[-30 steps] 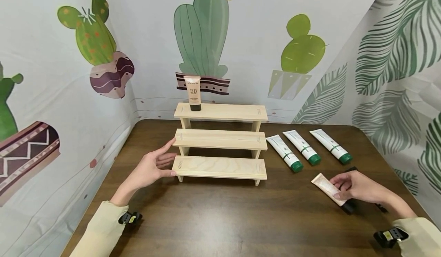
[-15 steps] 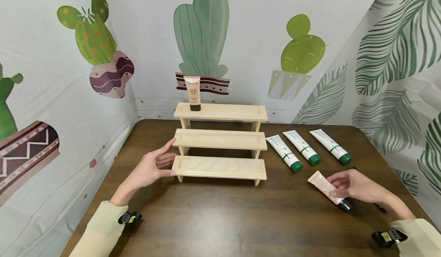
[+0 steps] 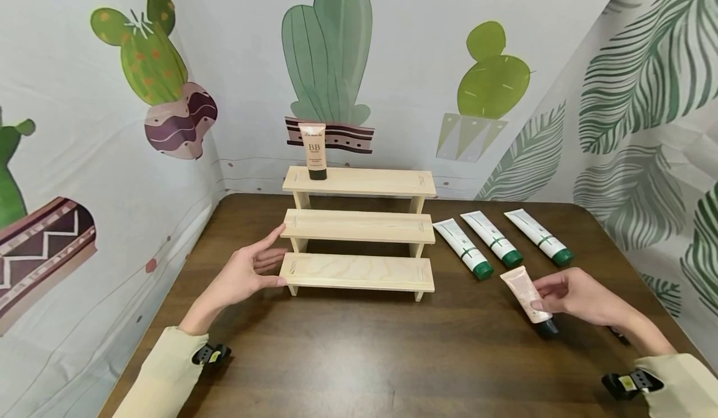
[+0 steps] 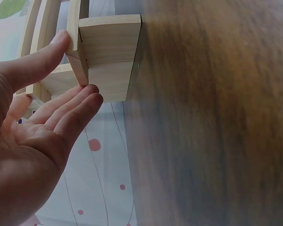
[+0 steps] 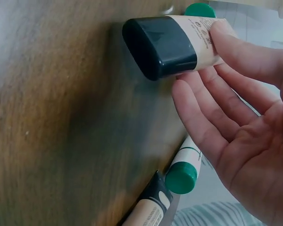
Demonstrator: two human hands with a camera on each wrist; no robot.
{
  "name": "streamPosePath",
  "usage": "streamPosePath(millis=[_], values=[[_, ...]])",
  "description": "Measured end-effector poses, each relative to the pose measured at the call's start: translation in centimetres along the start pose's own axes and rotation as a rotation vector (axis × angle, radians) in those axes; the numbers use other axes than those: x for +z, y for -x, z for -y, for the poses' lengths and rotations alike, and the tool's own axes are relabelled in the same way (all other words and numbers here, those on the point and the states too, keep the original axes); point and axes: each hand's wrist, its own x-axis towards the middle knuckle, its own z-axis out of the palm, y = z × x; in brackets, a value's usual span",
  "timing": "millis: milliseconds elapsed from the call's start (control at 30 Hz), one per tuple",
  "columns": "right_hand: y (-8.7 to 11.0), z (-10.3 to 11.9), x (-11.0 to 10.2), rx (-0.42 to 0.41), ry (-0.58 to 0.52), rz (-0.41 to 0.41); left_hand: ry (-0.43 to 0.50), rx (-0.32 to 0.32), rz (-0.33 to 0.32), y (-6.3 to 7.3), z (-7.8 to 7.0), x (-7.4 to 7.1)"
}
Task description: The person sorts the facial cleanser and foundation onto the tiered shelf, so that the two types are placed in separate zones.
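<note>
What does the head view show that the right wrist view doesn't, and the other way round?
Only the head view shows the left hand touching the wooden stand and the BB tube upright on its top shelf. Only the right wrist view shows the beige body of a lying tube. Both show the right hand holding a black-capped tube, plus green-capped tubes and the table.

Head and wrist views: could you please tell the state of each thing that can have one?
Held tube: capped, tilted cap-down, pinched by the right hand.
Shelf tube: capped, standing on its cap.
Three white tubes: capped, lying on the table.
Other beige tube: capped, lying down, partly out of frame.
Rack: standing upright, touched by the left hand.
</note>
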Motion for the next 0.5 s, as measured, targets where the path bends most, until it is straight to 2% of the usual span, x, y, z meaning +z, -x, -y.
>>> streamPosePath(millis=[100,367,500], values=[[-0.1,0.3,0.2,-0.013,0.009,-0.029,0.004,-0.008,-0.001,0.1,0.0,0.1],[-0.6,1.6,0.7,-0.046,0.073,-0.168,0.008,-0.006,-0.002,0.0,0.1,0.0],[-0.9,2.3,0.7,-0.052,0.077,-0.197,0.01,0.0,0.001,0.0,0.1,0.0]])
